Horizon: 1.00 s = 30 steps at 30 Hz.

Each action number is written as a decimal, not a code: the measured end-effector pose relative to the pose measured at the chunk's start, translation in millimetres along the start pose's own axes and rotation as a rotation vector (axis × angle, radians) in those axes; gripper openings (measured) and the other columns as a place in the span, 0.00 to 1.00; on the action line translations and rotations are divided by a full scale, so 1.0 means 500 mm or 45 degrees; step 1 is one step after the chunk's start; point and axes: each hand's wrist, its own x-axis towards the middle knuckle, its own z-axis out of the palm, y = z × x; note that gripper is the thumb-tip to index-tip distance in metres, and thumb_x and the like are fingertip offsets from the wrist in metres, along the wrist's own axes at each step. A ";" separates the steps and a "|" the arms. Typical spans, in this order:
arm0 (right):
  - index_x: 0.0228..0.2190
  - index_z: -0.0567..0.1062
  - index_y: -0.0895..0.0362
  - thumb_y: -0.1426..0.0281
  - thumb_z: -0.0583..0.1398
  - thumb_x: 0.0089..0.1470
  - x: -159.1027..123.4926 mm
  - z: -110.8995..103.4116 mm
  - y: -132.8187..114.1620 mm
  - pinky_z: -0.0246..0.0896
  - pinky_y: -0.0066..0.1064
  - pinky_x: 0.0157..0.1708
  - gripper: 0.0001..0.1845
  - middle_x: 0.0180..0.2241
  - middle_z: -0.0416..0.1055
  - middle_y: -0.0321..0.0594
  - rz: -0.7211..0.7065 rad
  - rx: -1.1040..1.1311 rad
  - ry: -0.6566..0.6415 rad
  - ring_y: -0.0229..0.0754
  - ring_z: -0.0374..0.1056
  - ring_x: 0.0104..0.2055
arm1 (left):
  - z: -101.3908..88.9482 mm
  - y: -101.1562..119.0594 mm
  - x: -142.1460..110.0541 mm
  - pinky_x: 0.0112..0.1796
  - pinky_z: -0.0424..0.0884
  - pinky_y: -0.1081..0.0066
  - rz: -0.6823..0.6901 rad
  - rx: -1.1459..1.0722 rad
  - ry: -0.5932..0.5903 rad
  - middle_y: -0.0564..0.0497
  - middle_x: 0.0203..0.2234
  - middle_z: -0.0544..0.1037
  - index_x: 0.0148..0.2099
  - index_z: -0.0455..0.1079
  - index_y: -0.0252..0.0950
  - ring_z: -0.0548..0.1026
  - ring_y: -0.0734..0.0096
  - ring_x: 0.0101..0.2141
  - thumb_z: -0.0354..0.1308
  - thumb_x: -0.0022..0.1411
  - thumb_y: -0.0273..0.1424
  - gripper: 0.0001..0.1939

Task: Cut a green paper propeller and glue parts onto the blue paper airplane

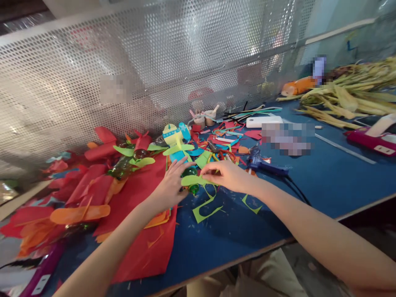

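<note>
"How far along is the blue table (222, 235)?"

"Red paper (148, 255) is lying near bottles (119, 169) already wearing paper blades. The left hand (168, 185) is holding a green bottle (187, 172); the right hand (230, 175) is pinching a green blade (190, 180) across it, attachment unclear."

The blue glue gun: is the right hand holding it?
No, the right hand pinches green paper, while the glue gun lies on the table.
</note>
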 end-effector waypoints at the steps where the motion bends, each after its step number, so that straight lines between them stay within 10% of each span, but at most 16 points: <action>1: 0.32 0.76 0.55 0.71 0.58 0.53 -0.003 -0.004 -0.004 0.62 0.28 0.30 0.06 0.27 0.74 0.36 -0.015 -0.045 -0.053 0.38 0.69 0.28 | 0.010 0.001 -0.007 0.57 0.51 0.44 -0.011 -0.012 0.033 0.44 0.58 0.61 0.51 0.69 0.40 0.51 0.49 0.61 0.54 0.50 0.18 0.26; 8: 0.33 0.77 0.54 0.74 0.57 0.56 -0.079 0.007 -0.018 0.65 0.35 0.36 0.08 0.34 0.76 0.41 -0.248 -0.675 -0.078 0.44 0.71 0.37 | 0.064 0.012 -0.043 0.57 0.52 0.47 -0.021 -0.108 0.259 0.45 0.59 0.57 0.53 0.68 0.42 0.49 0.52 0.62 0.48 0.56 0.18 0.25; 14: 0.37 0.77 0.61 0.81 0.52 0.57 -0.170 0.025 0.000 0.71 0.38 0.37 0.14 0.39 0.77 0.47 -0.566 -1.057 0.047 0.47 0.72 0.41 | 0.053 0.047 -0.063 0.47 0.68 0.57 0.001 -0.183 0.596 0.46 0.40 0.73 0.47 0.70 0.41 0.71 0.60 0.45 0.54 0.56 0.24 0.16; 23: 0.38 0.75 0.54 0.75 0.55 0.58 -0.221 0.021 -0.016 0.71 0.33 0.41 0.10 0.36 0.78 0.39 -0.367 -0.840 0.393 0.39 0.73 0.38 | 0.081 0.113 -0.071 0.45 0.73 0.62 0.273 -0.100 0.058 0.42 0.47 0.73 0.54 0.65 0.36 0.72 0.63 0.47 0.45 0.64 0.21 0.18; 30: 0.36 0.74 0.52 0.74 0.57 0.56 -0.237 0.024 0.000 0.70 0.30 0.36 0.07 0.32 0.77 0.39 -0.197 -0.557 0.702 0.40 0.74 0.35 | 0.048 0.132 0.025 0.38 0.73 0.68 0.296 0.093 -0.210 0.46 0.36 0.75 0.42 0.70 0.33 0.74 0.64 0.38 0.51 0.57 0.15 0.14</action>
